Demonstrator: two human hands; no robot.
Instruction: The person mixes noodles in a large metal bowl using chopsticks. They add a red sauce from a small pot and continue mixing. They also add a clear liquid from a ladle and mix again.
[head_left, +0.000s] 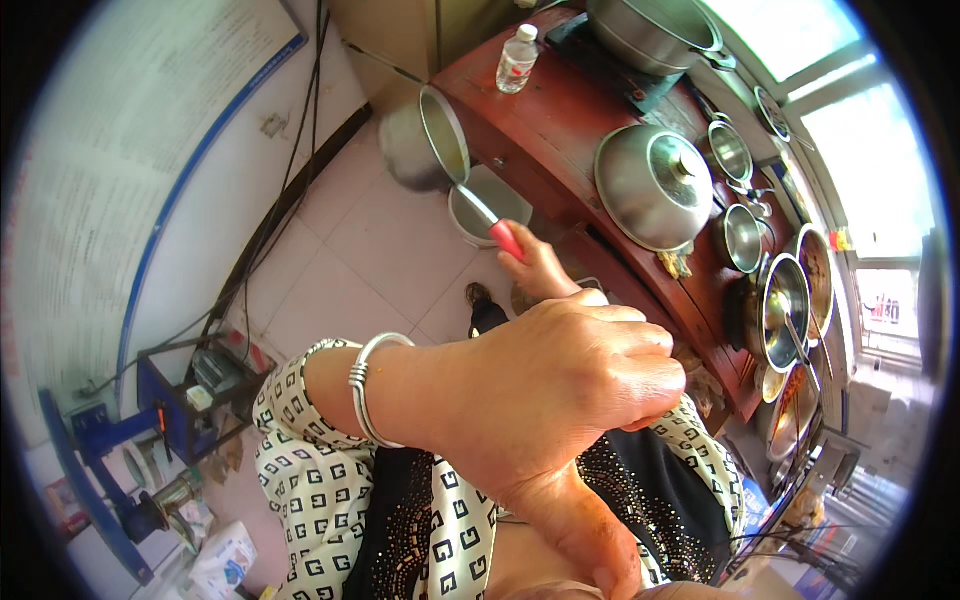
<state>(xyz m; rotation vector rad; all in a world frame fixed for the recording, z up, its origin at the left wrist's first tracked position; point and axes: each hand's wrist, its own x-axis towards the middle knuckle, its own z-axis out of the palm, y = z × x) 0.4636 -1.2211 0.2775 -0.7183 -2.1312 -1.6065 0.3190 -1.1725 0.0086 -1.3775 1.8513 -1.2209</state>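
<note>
My right hand (536, 262) grips the red handle (508, 240) of a deep metal pan (424, 142). The pan is tilted on its side, with its rim beside and partly above a pale bucket (491, 206) on the floor. My left hand (570, 375), wearing a silver bangle (360, 390), reaches across close to the camera, back of the hand up. Its fingers curl away from view and its thumb points down towards my body; whether it holds anything is hidden. It covers part of my right wrist and forearm. The thumb has reddish smears.
A red wooden table (559, 142) curves along the right, bearing a clear bottle (517, 60), a large pot (652, 37), a lidded metal pan (652, 187) and several metal bowls. Cables hang by the left wall. A blue-framed machine (187, 397) stands at lower left, and a shoe (478, 294) shows on the tiles.
</note>
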